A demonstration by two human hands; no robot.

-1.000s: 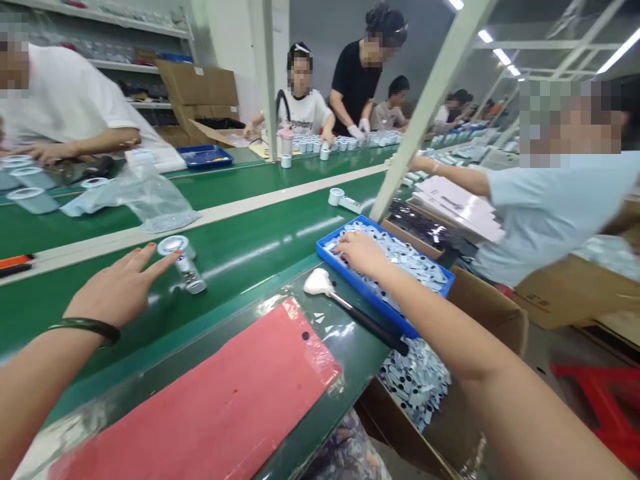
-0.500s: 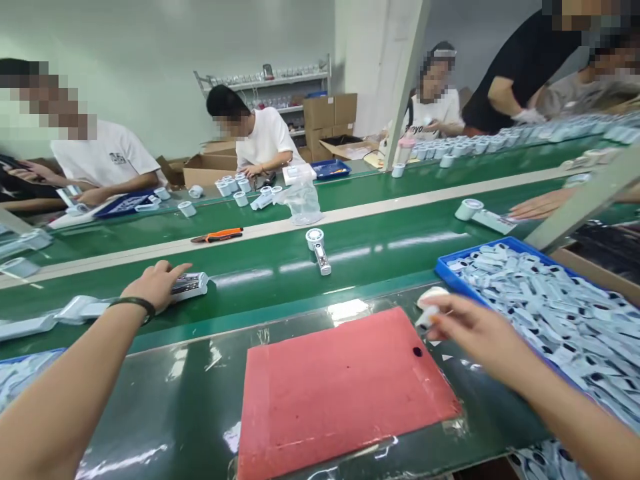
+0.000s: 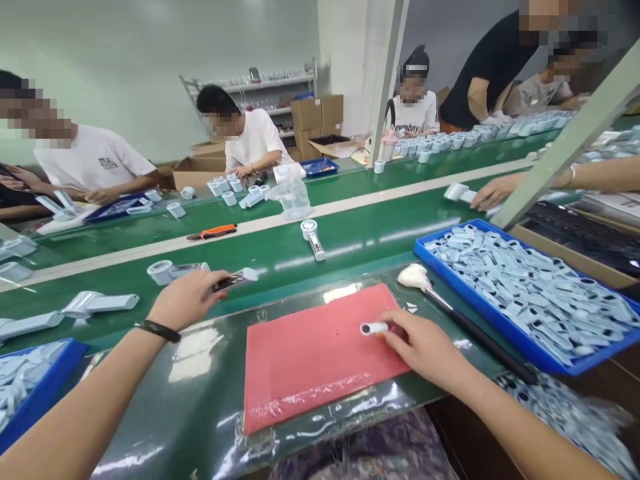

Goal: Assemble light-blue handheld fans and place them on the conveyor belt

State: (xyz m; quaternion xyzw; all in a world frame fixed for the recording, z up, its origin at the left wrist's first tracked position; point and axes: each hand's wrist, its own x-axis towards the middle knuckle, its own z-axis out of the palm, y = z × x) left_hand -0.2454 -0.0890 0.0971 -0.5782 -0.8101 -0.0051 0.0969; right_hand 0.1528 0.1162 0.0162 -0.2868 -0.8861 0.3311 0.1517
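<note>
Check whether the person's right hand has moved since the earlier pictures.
Yes: the right hand has moved left, away from the blue tray, and is now over the right part of the red mat.

From where I sit, the only words I can make out are blurry black letters point(image 3: 409, 127), something like "evabny", across a co-worker's white cotton T-shirt point(image 3: 413, 115).

Bright light; glare on the belt point(image 3: 420, 230); warped edges.
</note>
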